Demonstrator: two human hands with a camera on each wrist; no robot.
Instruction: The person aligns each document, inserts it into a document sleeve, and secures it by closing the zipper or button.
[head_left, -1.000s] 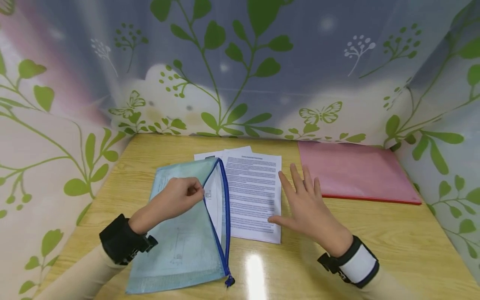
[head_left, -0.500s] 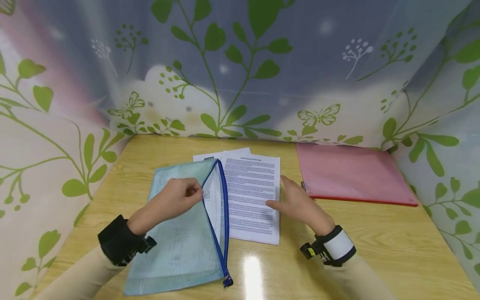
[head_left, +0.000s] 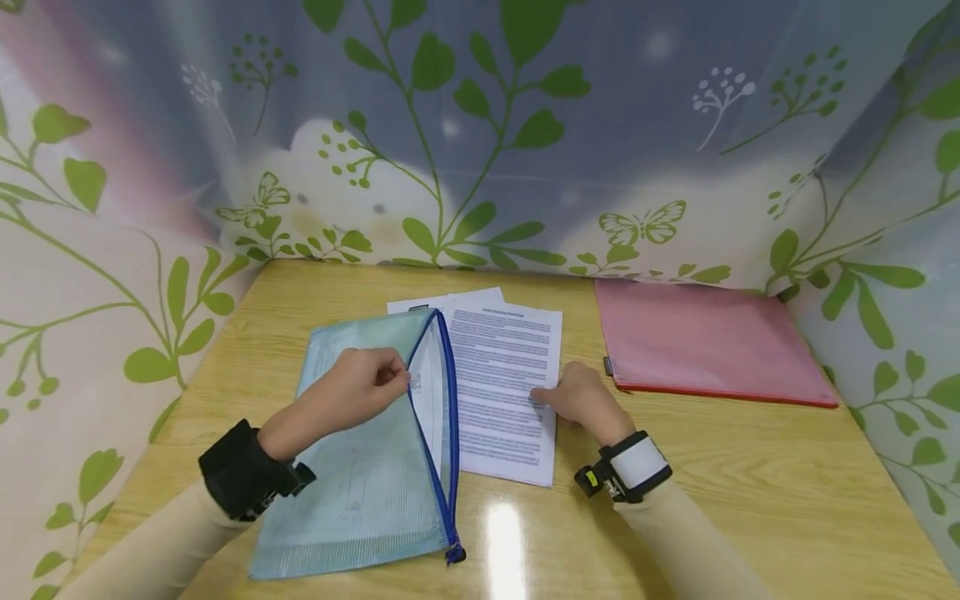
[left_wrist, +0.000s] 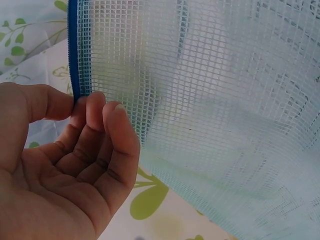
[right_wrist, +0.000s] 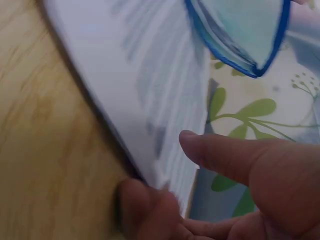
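A light-blue mesh zipper pouch (head_left: 360, 492) with a blue zipper lies at the left, its mouth gaping and white paper inside. My left hand (head_left: 363, 387) pinches the upper edge of that mouth; the left wrist view shows thumb and fingertips on the blue zipper strip (left_wrist: 73, 50). Printed sheets (head_left: 502, 375) lie just right of the pouch, partly behind its zipper side. At their right edge is my right hand (head_left: 581, 396), thumb over the top sheet and fingers curled at the edge. The right wrist view is blurred there, with the fingertips (right_wrist: 150, 205) right at the paper's edge.
A pink zipper pouch (head_left: 712, 342) with a red zipper lies at the back right of the wooden table (head_left: 750, 475). A patterned cloth (head_left: 480, 167) with green leaves stands around the back and sides. The blue pouch's zipper pull (head_left: 455, 553) hangs at its near corner.
My right hand has moved left and down from above the table to the sheets' right edge, its spread fingers now curled. The left hand stays on the blue pouch.
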